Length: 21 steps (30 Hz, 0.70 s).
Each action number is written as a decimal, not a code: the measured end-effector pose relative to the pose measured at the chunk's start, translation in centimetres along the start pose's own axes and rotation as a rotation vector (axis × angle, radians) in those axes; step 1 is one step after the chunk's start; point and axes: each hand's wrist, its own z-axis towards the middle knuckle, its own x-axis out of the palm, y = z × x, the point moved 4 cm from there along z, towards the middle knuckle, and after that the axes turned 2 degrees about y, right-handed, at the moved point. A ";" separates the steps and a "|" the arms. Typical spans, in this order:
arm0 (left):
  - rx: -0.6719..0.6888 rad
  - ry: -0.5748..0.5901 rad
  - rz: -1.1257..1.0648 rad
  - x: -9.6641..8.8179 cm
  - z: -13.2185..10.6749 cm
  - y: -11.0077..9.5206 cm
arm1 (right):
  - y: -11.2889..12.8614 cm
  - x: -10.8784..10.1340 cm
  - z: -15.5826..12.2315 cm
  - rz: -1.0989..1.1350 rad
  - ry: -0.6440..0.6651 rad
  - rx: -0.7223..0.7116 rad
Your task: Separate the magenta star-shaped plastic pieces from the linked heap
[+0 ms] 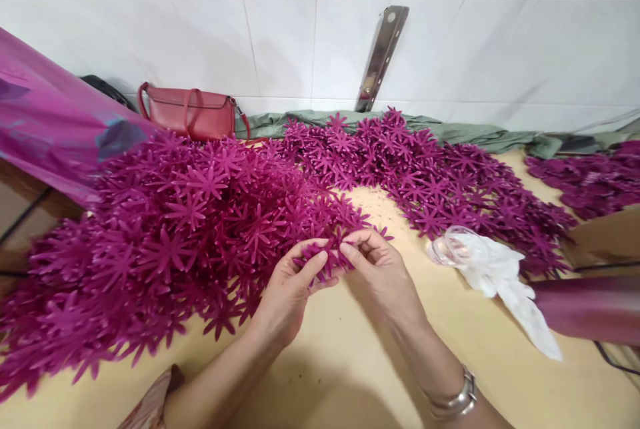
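Both of my hands meet at the middle of a tan table [350,355]. My left hand [290,289] and my right hand [377,265] pinch a small cluster of magenta star-shaped flower pieces [330,259] between their fingertips. A large heap of the same magenta flower pieces [165,242] lies just left of my left hand. A second band of flower pieces [430,175] curves behind and to the right of my right hand. A metal watch [457,399] is on my right wrist.
A crumpled clear and white plastic bag [495,275] lies right of my right hand. A red handbag [193,112] stands against the tiled wall. Pink plastic sheet [55,122] hangs at the left. Green cloth [480,135] runs along the back; more flower pieces [590,179] lie far right.
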 end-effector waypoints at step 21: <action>0.034 -0.087 -0.041 -0.4 0.3 -1.5 | 1.6 -3.3 -0.4 -0.315 -0.397 -0.318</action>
